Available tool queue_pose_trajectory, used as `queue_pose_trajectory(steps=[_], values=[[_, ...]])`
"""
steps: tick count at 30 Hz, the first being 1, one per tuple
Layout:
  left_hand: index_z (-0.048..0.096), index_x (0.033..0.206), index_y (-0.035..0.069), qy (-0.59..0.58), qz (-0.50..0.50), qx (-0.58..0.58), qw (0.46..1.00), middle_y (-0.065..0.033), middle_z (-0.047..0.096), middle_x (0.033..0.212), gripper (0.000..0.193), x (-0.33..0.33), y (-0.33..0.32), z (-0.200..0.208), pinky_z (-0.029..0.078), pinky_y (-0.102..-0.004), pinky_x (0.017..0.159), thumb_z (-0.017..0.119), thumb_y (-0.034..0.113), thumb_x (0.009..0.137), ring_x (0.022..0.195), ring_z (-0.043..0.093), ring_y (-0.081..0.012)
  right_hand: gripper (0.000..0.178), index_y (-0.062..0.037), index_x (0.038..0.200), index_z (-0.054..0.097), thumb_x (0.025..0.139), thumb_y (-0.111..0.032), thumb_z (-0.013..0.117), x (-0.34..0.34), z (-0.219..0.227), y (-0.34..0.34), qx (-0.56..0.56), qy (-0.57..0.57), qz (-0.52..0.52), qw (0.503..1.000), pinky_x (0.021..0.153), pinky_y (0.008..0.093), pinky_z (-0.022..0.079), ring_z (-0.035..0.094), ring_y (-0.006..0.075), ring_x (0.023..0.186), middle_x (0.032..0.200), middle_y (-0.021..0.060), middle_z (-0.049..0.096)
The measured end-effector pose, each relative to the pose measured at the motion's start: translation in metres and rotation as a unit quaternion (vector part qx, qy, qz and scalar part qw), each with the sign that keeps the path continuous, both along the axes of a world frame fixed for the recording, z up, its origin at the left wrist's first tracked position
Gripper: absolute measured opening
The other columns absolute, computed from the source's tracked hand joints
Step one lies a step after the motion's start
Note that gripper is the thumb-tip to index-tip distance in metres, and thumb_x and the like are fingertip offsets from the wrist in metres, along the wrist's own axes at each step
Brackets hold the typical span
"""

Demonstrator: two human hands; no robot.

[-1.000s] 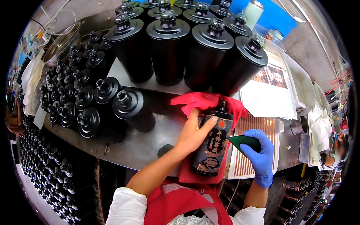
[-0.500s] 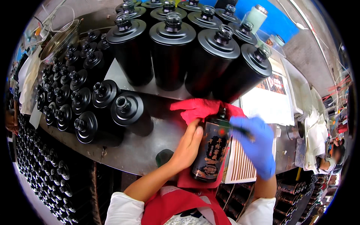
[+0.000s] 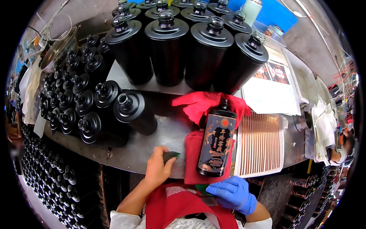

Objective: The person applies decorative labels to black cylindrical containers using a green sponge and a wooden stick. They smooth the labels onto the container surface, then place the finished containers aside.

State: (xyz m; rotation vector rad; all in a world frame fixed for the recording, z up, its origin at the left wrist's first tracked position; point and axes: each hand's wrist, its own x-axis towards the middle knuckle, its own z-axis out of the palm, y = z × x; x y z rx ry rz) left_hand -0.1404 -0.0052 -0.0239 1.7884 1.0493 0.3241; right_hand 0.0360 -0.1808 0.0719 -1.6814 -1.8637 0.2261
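A black bottle point(image 3: 216, 141) with a gold and copper printed front lies face up on a folded red cloth point(image 3: 192, 162), its neck pointing away from me. My left hand point(image 3: 160, 168), bare, pinches a flat dark green scraper point(image 3: 172, 156) over the table's front edge, left of the cloth. My right hand point(image 3: 232, 194) wears a blue glove and is below the bottle's base, near my apron. Its fingers are closed on another flat green scraper point(image 3: 203, 189), partly hidden under them. Neither hand touches the bottle. A crumpled red cloth point(image 3: 196, 107) lies around the bottle's neck.
Tall plain black bottles point(image 3: 167, 53) stand in rows at the back; smaller-looking ones point(image 3: 91, 128) crowd the left. One black bottle point(image 3: 133, 110) stands left of the cloths. A striped copper-coloured sheet point(image 3: 261, 145) lies right of the printed bottle, with white papers point(image 3: 270, 93) behind it.
My right hand has moved from the bottle's upper part down toward my apron. My left hand has let go of the bottle's side and picked up the dark green scraper from the table.
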Motion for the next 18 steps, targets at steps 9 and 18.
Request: queue_pose_trajectory(steps=[9,18], values=[[0.051,0.101,0.002,-0.343,0.038,0.046,0.937,-0.0055,0.055,0.090,0.021,0.117,0.007,0.062,0.044,-0.0258,0.075,0.062,0.008,0.085,0.085,0.053,-0.0115,0.034,-0.0028,0.116,0.046,0.085,-0.003,0.057,0.033,0.004,0.065,0.075,0.360,-0.330,0.869,0.082,0.0264,0.044,0.053,0.0138,0.094,0.105,0.0079,0.053],[0.051,0.096,0.000,-0.297,0.077,-0.009,0.952,-0.0076,0.055,0.090,0.019,0.120,0.027,-0.006,0.042,-0.0260,0.078,0.061,0.012,0.086,0.088,0.051,-0.0126,0.034,-0.0034,0.118,0.045,0.087,-0.013,0.056,0.068,-0.066,0.052,0.052,0.605,-0.353,0.712,0.082,0.0244,0.045,0.055,0.0116,0.091,0.103,0.0072,0.057]])
